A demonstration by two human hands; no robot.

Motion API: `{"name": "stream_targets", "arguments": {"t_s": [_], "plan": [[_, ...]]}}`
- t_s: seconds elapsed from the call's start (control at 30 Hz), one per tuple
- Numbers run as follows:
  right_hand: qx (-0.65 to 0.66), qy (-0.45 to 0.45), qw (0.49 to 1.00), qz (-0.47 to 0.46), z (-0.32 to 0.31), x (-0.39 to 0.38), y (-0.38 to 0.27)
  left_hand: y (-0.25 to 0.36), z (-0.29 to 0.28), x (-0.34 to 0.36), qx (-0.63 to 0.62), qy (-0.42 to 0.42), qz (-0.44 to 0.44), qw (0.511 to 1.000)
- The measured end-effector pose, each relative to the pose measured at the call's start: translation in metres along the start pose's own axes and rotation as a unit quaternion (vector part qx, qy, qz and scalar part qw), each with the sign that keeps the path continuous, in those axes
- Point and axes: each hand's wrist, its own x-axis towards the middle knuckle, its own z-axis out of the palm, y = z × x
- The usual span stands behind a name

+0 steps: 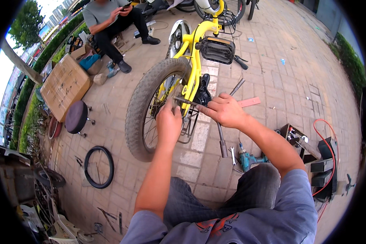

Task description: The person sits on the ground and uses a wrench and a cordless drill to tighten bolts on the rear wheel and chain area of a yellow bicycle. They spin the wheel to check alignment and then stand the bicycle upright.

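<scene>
Pvmt [280, 101]; both hands [169, 122] nr whl [135, 110]

The view comes from the wearer's head, through the left of two side-by-side fisheye cameras, looking steeply down and forward. The shirt [256, 221] and knees [256, 179] lie closest, along the lower edge; the left hand [169, 121], right hand [225, 110] and yellow bicycle [194, 65] come just beyond. Farther off, the paving [280, 79] bows toward the rounded border, with a tree [26, 21] at upper left.
</scene>
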Motion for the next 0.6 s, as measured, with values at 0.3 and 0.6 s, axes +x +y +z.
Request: {"name": "stream_targets", "arguments": {"t_s": [0.3,0.6], "plan": [[0.08,-0.009,0.994,0.079,0.005,0.002,-0.001,-0.03,0.013,0.019,-0.072,-0.007,-0.039,0.997],[0.544,0.069,0.668,0.503,0.025,0.004,-0.02,-0.026,0.013,0.012,-0.064,-0.005,-0.007,0.998]]}}
